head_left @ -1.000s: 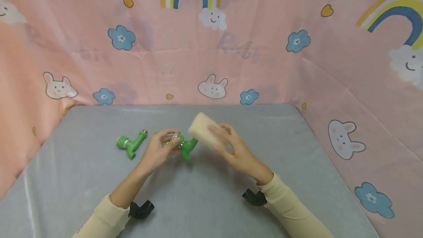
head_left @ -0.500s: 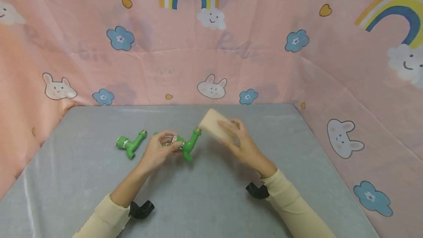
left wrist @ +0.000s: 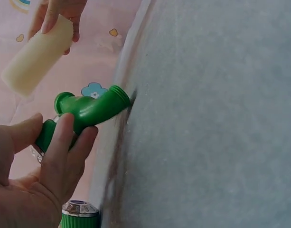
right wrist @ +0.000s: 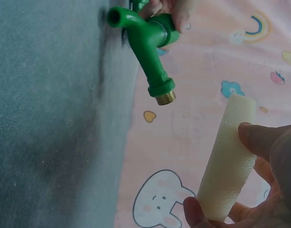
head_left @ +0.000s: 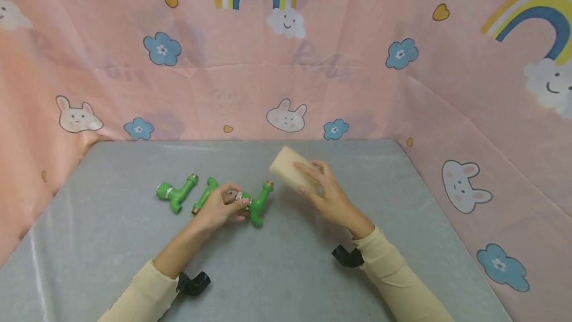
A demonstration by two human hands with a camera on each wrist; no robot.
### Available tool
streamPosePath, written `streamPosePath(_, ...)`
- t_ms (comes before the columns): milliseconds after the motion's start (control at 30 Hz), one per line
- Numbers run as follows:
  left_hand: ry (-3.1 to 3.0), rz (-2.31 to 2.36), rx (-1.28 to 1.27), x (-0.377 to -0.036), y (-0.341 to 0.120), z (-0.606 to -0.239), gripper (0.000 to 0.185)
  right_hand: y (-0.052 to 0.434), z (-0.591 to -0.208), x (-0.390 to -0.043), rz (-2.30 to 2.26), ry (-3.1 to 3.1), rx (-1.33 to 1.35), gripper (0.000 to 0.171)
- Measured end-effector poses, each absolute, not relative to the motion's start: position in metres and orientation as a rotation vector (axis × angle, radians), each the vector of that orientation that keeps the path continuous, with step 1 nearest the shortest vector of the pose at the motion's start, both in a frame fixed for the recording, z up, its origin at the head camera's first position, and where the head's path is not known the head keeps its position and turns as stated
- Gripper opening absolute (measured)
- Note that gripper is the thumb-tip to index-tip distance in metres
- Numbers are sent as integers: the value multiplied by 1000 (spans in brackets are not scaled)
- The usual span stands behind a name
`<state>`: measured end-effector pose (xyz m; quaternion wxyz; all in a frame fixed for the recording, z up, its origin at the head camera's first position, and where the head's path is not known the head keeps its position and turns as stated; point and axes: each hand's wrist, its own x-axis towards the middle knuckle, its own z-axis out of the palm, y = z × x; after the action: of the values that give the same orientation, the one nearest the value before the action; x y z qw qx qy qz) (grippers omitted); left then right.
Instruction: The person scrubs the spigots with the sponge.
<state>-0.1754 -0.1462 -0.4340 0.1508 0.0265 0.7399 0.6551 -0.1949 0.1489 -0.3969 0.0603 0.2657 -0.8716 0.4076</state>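
Note:
My left hand (head_left: 219, 207) grips a green tap (head_left: 257, 206) by its knob end, thumb on one side and fingers on the other. The tap's brass threaded end points up and to the right, and its spout hangs downward. To the right, a cream sponge block (head_left: 290, 168) is pinched between the thumb and fingers of my right hand (head_left: 334, 200). In the right wrist view a gap separates the sponge (right wrist: 228, 156) from the brass thread (right wrist: 165, 98). Both things are held above the grey table.
Another green tap (head_left: 176, 194) lies on the grey table (head_left: 286, 272) at the left. A further green tap (head_left: 206, 196) lies partly hidden behind my left hand. Black curved pieces (head_left: 194, 283) sit at both wrists. A pink printed cloth (head_left: 357, 88) hangs behind and beside the table.
The sponge, which overlapped the tap's threaded end, has moved right and away from it, uncovering the brass. The held tap has come down slightly, and more of the tap behind my left hand shows.

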Motion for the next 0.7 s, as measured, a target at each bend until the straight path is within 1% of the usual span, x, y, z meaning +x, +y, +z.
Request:
streamPosePath(433, 2064, 1768, 127, -177, -151, -438, 39, 149, -396, -194, 1220, -2656, 818, 53)
streamPosePath(700, 2217, 1626, 229, -178, -155, -435, 38, 149, -395, -193, 1228, -2670, 814, 54)
